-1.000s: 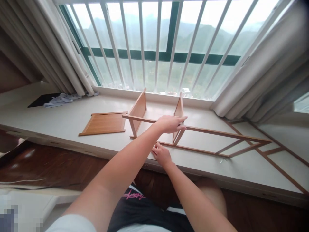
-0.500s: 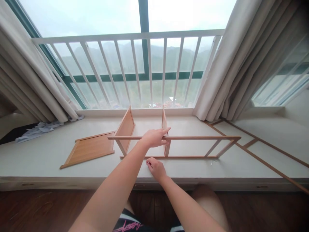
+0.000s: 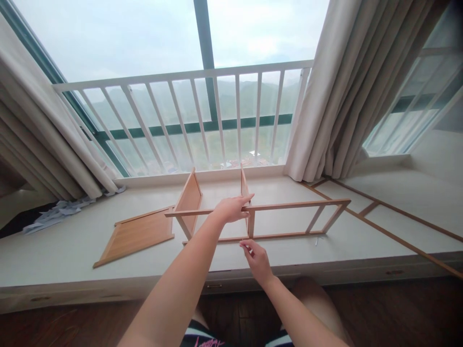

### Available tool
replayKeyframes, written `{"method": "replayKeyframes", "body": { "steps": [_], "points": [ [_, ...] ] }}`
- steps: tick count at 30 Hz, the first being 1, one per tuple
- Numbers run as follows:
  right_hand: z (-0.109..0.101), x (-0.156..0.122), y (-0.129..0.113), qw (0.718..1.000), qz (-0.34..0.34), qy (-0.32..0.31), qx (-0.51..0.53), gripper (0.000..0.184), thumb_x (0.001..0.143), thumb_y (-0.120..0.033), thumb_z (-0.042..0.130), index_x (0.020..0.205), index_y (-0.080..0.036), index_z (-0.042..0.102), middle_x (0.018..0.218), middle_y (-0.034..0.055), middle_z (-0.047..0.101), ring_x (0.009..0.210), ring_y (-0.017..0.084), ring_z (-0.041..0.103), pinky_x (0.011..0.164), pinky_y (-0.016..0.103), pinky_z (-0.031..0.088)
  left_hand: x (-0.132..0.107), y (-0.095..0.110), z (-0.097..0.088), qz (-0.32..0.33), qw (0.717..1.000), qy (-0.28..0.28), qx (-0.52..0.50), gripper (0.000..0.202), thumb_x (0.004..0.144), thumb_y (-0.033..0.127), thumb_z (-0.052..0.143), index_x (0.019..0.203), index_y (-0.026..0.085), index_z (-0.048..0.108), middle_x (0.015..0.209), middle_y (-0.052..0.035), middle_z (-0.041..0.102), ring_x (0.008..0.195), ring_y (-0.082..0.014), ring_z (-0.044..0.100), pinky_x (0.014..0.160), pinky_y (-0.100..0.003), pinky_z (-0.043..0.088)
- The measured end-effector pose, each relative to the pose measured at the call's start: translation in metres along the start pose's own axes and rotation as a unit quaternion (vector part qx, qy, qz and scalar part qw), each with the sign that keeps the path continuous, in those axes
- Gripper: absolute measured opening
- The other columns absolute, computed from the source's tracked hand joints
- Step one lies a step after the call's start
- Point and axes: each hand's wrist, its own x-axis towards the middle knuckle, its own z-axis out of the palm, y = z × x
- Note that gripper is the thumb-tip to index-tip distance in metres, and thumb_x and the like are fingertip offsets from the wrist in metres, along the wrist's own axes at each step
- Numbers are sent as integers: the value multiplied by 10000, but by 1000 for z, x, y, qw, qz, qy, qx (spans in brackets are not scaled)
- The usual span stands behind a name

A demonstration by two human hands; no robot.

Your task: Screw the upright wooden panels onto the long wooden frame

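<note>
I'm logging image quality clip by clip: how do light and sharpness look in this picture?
Head view: the window is bright with a pale sky, while the floor lies dark; head view: the hills look hazy; head view: the frame reads clearly, but any item at the right hand's fingertips is too small to identify.

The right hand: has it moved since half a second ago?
Yes: the right hand has moved rightward, farther from the small handle on the ledge front.
</note>
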Motion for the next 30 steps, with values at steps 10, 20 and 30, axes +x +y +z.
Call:
{"method": "replayKeyframes", "body": {
  "steps": [10,20,30],
  "points": [
    [-47,63,-61,993,-15,63,100,252,910,-386,522,977,-202,681,916,53,678,667,138,590,539,235,467,2,-1,3,-17,1000,23,-2,654,825,513,535,1430,446,298,1213,27,629,1024,-225,615,826,-296,465],
    [-41,82,-51,986,32,78,142,306,858,-453,564,965,-190,678,852,56,670,626,141,552,435,216,420,-2,2,-2,-24,1000,15,-9,660,837,546,515,1446,449,281,1280,22,599,1092,-245,590,862,-315,464],
    [-29,82,-59,974,56,162,150,327,803,-481,643,894,-202,497,735,4,628,536,120,540,439,212,422,-3,1,-3,-19,1000,11,-16,691,828,534,517,1461,434,258,1241,11,621,1044,-245,606,829,-316,474]
  ]
}}
